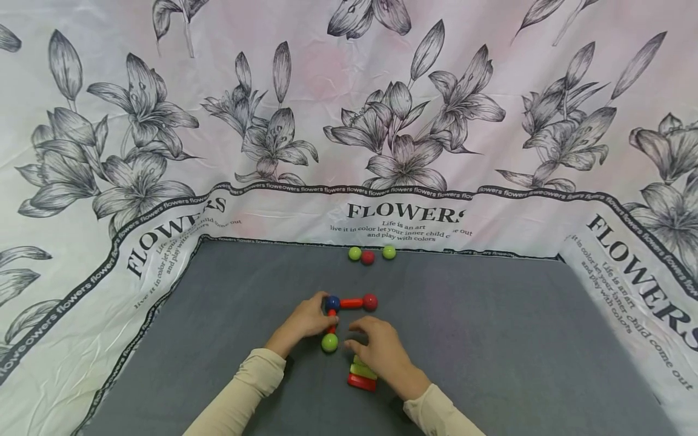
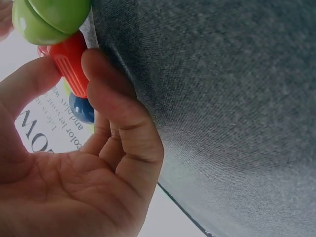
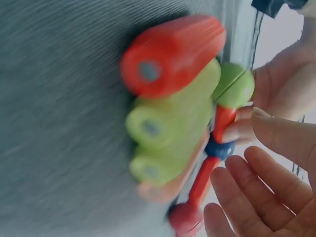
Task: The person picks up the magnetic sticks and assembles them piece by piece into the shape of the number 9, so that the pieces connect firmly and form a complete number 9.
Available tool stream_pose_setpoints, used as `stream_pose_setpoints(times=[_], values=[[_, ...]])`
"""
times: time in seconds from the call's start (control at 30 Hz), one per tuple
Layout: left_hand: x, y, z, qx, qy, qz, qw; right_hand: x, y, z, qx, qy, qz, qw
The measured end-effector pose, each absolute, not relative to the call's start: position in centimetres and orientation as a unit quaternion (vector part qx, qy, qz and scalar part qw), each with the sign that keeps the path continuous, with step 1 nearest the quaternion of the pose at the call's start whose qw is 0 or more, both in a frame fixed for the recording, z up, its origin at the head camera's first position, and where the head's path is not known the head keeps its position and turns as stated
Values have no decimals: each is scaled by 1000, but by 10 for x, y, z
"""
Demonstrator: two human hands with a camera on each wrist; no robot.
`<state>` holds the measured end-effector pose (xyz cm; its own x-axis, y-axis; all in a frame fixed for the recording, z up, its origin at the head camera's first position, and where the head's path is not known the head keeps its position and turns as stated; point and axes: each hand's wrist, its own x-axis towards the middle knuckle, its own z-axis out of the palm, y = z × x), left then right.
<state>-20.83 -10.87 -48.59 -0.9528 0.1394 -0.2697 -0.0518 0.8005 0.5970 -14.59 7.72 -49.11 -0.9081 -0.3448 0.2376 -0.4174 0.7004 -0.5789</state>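
Observation:
My left hand (image 1: 306, 318) pinches a red magnetic rod (image 2: 71, 66) between thumb and fingers. That rod joins a lime-green ball (image 1: 329, 343) at the near end to a dark blue ball (image 1: 332, 303) at the far end. From the blue ball a second red rod (image 1: 351, 303) runs right to a red ball (image 1: 370, 302), so the pieces form a corner. To the right of the green ball, my right hand (image 1: 384, 348) hovers with loosely bent fingers, holding nothing. Beneath it lie yellow-green rods (image 3: 173, 128) and a red rod (image 3: 173, 57), side by side; the hand partly hides them in the head view.
Toward the back edge of the grey table (image 1: 463, 315) sit a green ball (image 1: 355, 253), a red ball (image 1: 368, 257) and another green ball (image 1: 389, 252). Behind and at the sides hangs a white flower-printed cloth (image 1: 305, 212).

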Motion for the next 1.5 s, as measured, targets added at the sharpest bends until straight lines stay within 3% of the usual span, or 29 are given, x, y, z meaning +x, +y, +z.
stream_pose_setpoints(times=[0.43,1.5], values=[[-197,-119,-482,30,928,332,167,-141,102,-501,179,-930,317,47],[-169,-119,-491,58,906,385,163,-147,106,-507,202,-942,266,44]])
